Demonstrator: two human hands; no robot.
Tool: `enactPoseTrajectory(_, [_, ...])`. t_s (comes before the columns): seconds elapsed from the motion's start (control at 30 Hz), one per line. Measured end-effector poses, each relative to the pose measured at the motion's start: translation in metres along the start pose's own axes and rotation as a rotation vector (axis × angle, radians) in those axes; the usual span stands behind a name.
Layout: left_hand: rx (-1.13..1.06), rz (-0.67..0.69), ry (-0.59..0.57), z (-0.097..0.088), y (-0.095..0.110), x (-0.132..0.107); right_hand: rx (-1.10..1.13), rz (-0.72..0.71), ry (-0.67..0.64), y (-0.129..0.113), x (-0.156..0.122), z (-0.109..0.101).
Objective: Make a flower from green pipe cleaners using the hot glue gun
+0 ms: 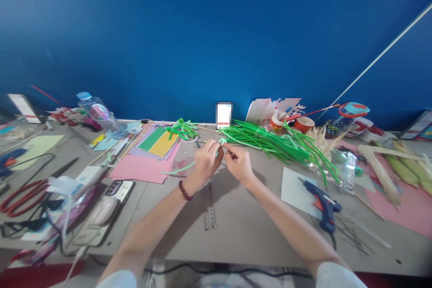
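Over the middle of the table, my left hand (207, 158) and my right hand (239, 162) meet with their fingertips closed on a pale green pipe cleaner (178, 171). A small looped part of it shows between the fingers, while its long loose end curves out to the left past my left wrist. How each fingertip grips it is partly hidden. Below my hands lies a clear ruler (209, 209). Just behind them is a large bundle of bright green pipe cleaners (266, 141), and to the left sits a twisted green pipe-cleaner piece (184, 129).
Pink paper (145, 168) and coloured sheets lie left of my hands. A blue glue gun (324, 209) rests on white paper at the right. Farther left are a phone (118, 189), red-handled scissors (27, 198) and a water bottle (97, 110). A blue wall (216, 45) stands behind the table.
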State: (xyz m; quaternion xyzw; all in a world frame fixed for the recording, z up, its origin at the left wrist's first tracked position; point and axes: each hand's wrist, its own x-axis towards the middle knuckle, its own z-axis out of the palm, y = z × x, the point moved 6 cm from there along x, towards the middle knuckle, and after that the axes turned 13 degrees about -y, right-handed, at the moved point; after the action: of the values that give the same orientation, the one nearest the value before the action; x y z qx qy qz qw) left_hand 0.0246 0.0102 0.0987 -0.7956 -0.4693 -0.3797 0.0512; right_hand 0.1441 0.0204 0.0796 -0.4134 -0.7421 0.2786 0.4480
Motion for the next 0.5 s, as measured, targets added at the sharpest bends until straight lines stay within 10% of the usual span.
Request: enactPoseTrajectory(0.5, [-0.233,-0.066,-0.011,0.002,-0.016,0.010,0.691,0.373,-0.138,0.009,0.007,0.003])
